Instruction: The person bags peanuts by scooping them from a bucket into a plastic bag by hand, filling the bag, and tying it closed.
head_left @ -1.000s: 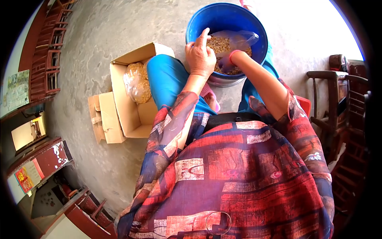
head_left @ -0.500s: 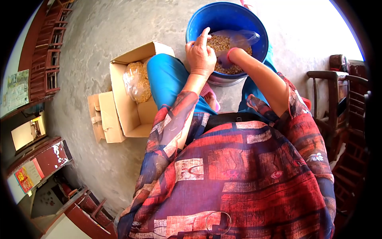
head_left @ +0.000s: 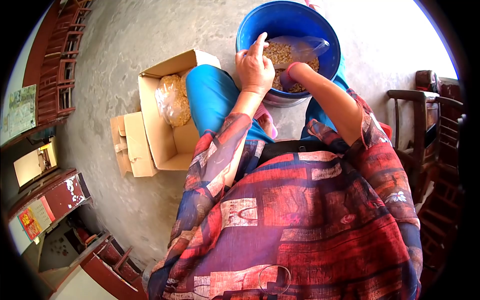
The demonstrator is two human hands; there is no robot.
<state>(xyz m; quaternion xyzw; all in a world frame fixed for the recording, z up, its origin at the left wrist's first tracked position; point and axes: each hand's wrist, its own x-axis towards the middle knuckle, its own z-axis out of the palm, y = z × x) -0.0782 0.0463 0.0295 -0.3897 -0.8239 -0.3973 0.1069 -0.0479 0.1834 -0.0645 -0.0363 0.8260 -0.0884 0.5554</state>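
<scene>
A blue bucket (head_left: 248, 25) stands between my knees, partly filled with small yellowish-brown grain-like pieces (head_left: 280, 51). A clear plastic bag (head_left: 311, 48) lies inside it, against the far right wall. Over the bucket's left rim is my left hand (head_left: 255, 70), back up, one finger stretched out and the thumb apart from it. My right hand (head_left: 286, 80) reaches down into the bucket among the pieces, a red band (head_left: 291, 66) round its wrist. Its fingers are hidden, so what they hold does not show.
Left of my leg an opened cardboard box (head_left: 150, 112) holds a clear bag of yellow pieces (head_left: 175, 102). Folded cardboard (head_left: 137, 145) lies beside it. Wooden chairs (head_left: 425, 115) stand at the right. Dark red wooden furniture (head_left: 67, 65) lines the left.
My right hand has shifted slightly within the bucket. My left hand stays over the rim, and the whole view has moved a little.
</scene>
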